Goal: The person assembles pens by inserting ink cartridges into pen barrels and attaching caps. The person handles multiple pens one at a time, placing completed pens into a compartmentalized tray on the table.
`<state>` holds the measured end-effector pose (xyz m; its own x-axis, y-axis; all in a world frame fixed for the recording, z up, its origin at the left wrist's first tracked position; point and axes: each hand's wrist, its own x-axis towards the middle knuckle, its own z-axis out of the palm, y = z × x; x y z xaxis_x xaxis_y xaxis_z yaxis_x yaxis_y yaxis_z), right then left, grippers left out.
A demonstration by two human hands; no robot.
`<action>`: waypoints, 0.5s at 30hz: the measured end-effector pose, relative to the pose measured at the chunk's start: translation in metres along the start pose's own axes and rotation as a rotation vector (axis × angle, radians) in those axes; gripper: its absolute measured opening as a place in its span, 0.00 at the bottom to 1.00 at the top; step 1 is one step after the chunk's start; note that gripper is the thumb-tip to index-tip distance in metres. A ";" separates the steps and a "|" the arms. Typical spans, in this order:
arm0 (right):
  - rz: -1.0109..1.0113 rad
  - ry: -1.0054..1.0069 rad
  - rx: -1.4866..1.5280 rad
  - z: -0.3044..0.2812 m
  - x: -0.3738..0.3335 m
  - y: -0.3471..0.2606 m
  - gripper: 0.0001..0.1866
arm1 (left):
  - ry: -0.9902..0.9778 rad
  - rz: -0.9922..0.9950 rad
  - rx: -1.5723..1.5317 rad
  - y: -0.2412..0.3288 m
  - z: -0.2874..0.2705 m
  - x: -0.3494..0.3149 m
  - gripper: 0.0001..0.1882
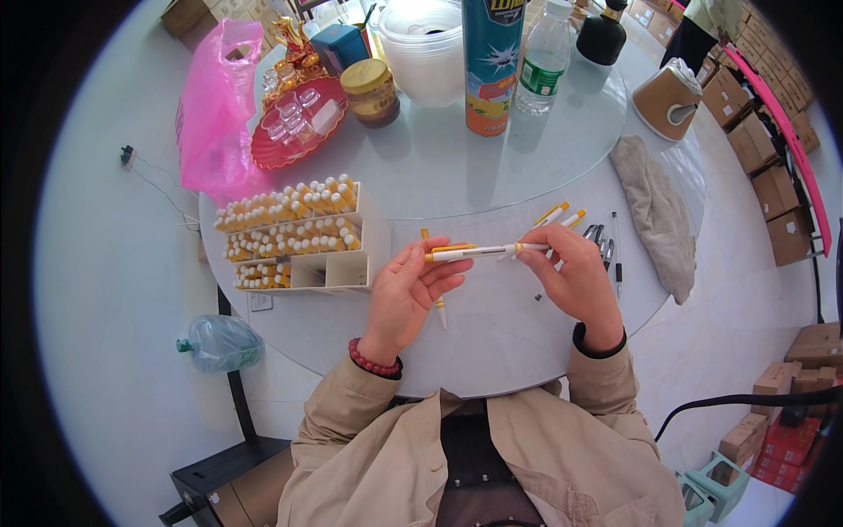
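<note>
A white pen with a yellow clip [479, 252] lies level between my two hands above the table. My left hand [399, 290] pinches its yellow end, with the other fingers curled loosely below. The white end is gripped between the thumb and fingers of my right hand [575, 268]. Another white-and-yellow pen [442, 314] rests on the table, partly hidden behind my left fingers. Beyond my right hand lie several more white-and-yellow pens [551, 214], partly covered by that hand. A slim black pen [618, 274] and several dark-and-silver pieces [606, 248] sit beside it.
Left, a cream compartment rack [376, 237] holds many white-capped yellow pens. Behind stand a red dish [263, 156], a jar [371, 95], plastic tubs [421, 61], a tall spray can [489, 79] and a water bottle [541, 66]. A grey towel [654, 211] lies along the right edge.
</note>
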<state>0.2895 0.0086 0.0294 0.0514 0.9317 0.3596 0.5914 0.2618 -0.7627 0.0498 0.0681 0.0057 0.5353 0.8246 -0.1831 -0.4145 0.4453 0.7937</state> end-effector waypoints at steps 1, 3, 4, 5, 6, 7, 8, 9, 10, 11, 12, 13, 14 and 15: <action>0.003 0.000 -0.002 0.000 0.000 0.000 0.07 | -0.007 0.005 0.012 0.000 0.000 0.000 0.22; 0.008 -0.002 -0.002 0.000 0.000 0.001 0.07 | 0.000 0.009 0.020 0.000 0.001 -0.001 0.22; 0.007 -0.001 -0.005 0.000 0.000 0.001 0.07 | -0.006 0.015 0.005 0.000 0.000 -0.001 0.22; 0.008 -0.001 -0.007 0.000 0.000 0.001 0.07 | -0.013 0.022 -0.024 0.000 0.000 -0.001 0.22; 0.010 0.001 -0.005 0.000 0.000 0.001 0.07 | -0.027 0.034 -0.065 -0.001 -0.001 -0.002 0.21; 0.011 0.001 -0.005 0.000 0.000 0.001 0.07 | -0.052 0.038 -0.097 -0.001 -0.002 -0.002 0.21; 0.013 0.003 -0.003 0.001 0.000 0.001 0.07 | -0.083 0.047 -0.142 -0.001 -0.003 -0.002 0.21; 0.017 0.000 0.002 0.000 0.000 0.001 0.07 | -0.108 0.054 -0.183 -0.001 -0.005 -0.001 0.21; 0.021 -0.003 -0.011 0.000 0.000 0.000 0.06 | -0.127 0.054 -0.188 -0.001 -0.006 -0.001 0.21; 0.028 -0.010 -0.022 0.000 0.000 0.000 0.06 | -0.139 0.053 -0.189 -0.002 -0.007 -0.001 0.21; 0.036 -0.015 -0.031 -0.001 0.000 0.000 0.06 | -0.146 0.049 -0.186 -0.002 -0.008 -0.001 0.21; 0.032 -0.016 -0.033 -0.001 0.000 0.000 0.06 | -0.154 0.047 -0.188 -0.002 -0.008 0.000 0.21; 0.028 -0.015 -0.034 -0.001 0.000 0.000 0.06 | -0.156 0.042 -0.186 -0.002 -0.009 0.000 0.21; 0.025 -0.014 -0.034 -0.001 0.000 0.000 0.06 | -0.160 0.039 -0.190 -0.002 -0.009 0.000 0.20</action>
<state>0.2904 0.0084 0.0299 0.0548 0.9413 0.3331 0.6173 0.2303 -0.7523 0.0438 0.0702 -0.0016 0.6194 0.7835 -0.0486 -0.5597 0.4842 0.6725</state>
